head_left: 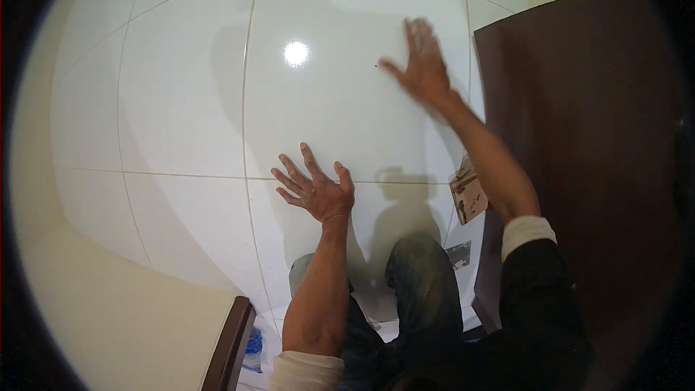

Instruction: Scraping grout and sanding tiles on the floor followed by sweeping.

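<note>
On the far right part of the large white floor tile [326, 116], the right hand [426, 65] is spread, blurred and empty; contact cannot be determined. A small dark speck [376, 64] lies just left of its thumb tip, its long axis indiscernible. The left hand [318, 192], splayed and empty at the tile's near edge, is farther from the speck.

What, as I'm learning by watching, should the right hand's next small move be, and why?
Probably a slight shift of the right hand leftward, to check the dark speck on the pale tile: in this view the speck sits just beyond its thumb, while the left hand is farther away.
</note>
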Demonstrator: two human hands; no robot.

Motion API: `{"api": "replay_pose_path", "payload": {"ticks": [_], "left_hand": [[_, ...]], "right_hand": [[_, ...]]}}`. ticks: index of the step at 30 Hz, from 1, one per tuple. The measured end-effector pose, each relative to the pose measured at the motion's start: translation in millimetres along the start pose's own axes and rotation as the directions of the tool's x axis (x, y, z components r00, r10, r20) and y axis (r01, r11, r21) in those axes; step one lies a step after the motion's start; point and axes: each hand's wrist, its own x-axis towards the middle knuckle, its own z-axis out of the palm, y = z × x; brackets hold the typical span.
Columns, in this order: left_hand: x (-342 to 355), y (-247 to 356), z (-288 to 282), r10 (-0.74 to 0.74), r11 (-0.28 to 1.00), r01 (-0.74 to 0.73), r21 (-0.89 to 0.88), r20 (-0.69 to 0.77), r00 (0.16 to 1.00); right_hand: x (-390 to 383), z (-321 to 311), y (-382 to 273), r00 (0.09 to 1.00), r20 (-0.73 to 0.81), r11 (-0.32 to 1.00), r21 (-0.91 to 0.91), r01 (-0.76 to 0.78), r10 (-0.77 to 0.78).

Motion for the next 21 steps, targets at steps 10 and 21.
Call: {"api": "replay_pose_path", "payload": {"ticks": [10, 21], "left_hand": [[-6, 5, 1, 0.011, 1.000, -0.011, 0.025, 0.010, 1.000], [0, 11, 2, 0.033, 0.999, -0.034, -0.034, -0.030, 0.999]], "right_hand": [[91, 2, 65, 0.847, 0.095, 0.848, -0.163, -0.505, 0.523], [158, 20, 139, 0.881, -0.193, 0.891, -0.064, -0.450, 0.431]]}}
